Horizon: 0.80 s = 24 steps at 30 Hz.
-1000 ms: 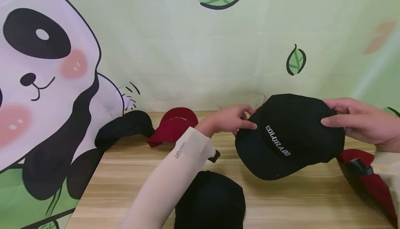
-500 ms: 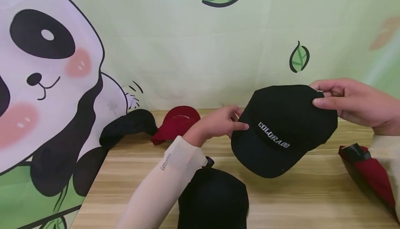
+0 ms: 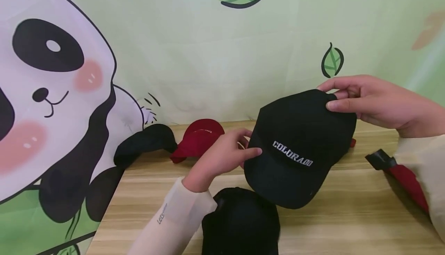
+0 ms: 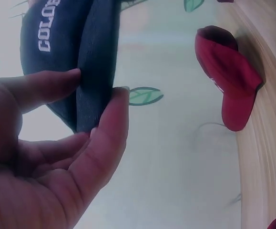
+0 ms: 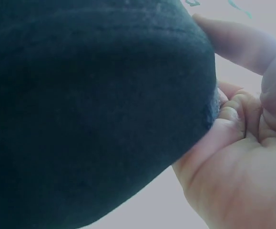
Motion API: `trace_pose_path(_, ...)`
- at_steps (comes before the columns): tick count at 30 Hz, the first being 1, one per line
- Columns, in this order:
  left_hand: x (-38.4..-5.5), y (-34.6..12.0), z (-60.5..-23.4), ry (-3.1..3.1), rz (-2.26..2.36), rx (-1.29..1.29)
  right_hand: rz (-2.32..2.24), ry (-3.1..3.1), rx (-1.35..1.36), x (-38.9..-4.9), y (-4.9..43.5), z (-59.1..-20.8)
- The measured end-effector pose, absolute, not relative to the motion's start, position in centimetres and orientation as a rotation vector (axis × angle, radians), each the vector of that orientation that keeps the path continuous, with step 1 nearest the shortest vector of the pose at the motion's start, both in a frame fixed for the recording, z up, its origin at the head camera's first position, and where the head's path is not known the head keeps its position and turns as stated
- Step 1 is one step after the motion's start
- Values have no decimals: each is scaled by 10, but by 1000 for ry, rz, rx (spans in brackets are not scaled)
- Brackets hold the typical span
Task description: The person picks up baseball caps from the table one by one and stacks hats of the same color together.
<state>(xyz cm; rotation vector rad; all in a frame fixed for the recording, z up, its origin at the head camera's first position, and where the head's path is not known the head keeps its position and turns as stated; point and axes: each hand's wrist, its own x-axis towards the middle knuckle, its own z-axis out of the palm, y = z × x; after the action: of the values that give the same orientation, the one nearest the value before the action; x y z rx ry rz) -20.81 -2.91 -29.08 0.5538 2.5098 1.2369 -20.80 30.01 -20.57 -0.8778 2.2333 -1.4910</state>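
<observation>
Between my two hands a black cap point(image 3: 295, 127) with white COLORADO lettering is held up, its brim pointing down toward me. My left hand point(image 3: 224, 152) pinches the brim's left side; in the left wrist view the thumb lies on the brim's top and the fingers under it. My right hand point(image 3: 379, 102) grips the cap's back edge, thumb on the outside. Much of the right wrist view is filled by the dark cloth of the cap point(image 5: 90, 114). The cap's inside is hidden in the head view.
On the wooden table point(image 3: 344, 224) a second black cap point(image 3: 243, 224) sits close in front. At the back left are a black cap point(image 3: 149, 143) and a red cap point(image 3: 201, 137). Another red cap point(image 3: 410, 185) lies at right, partly behind the sleeve. A panda-print backdrop point(image 3: 194, 54) stands behind.
The held cap has moved left, its back end raised and its brim tipped more toward me. Both hands have travelled left with it, the right one also upward.
</observation>
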Motion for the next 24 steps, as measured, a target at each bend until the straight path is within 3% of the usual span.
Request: trace_pose_path(24, -147, -81, -315, 2576, 1408, 407, -1303, 2238, -813, -204, 233, -200)
